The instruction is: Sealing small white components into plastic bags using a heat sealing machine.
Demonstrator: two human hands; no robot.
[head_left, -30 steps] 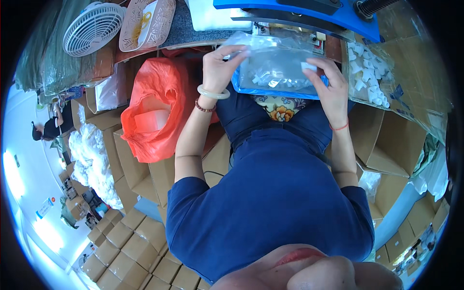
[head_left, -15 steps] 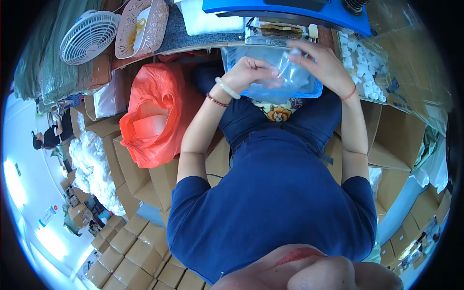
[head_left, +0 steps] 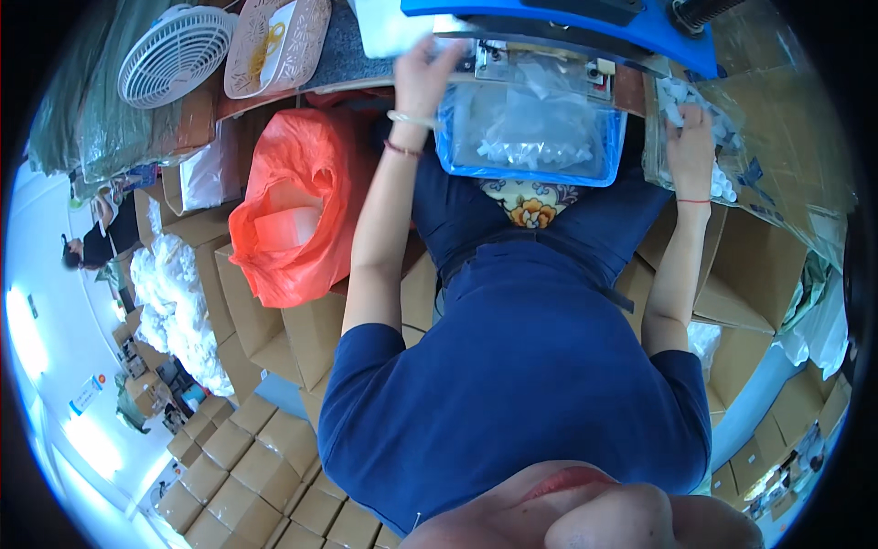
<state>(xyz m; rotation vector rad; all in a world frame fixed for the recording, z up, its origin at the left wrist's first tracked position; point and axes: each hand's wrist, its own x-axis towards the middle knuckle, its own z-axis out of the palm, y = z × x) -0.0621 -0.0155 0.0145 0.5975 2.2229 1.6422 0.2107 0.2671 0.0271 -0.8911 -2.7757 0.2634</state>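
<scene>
My left hand [head_left: 422, 84] reaches to the near edge of a stack of clear or whitish plastic bags [head_left: 380, 35] on the bench. Its thumb and fingers are apart, a little blurred, with nothing plainly held. My right hand [head_left: 691, 151] is down among small white plastic pieces [head_left: 722, 174] in an open carton at the right. Its fingertips are hidden by the pieces, so its grip does not show. Between my hands, above my lap, sits a blue-rimmed tray [head_left: 615, 169] that holds clear plastic bags [head_left: 540, 137] with whitish contents.
A blue machine [head_left: 567, 27] overhangs the bench behind the tray. At the left are a white fan [head_left: 174, 57], a pink lattice basket [head_left: 240, 73] and a red plastic bag [head_left: 265, 183]. Cardboard boxes [head_left: 265, 471] stand around me. A person [head_left: 101, 233] is far off at the left.
My hands have parted from the clear bag they handled over the tray. The left moved up and left to the bag stack; the right moved right into the white pieces.
</scene>
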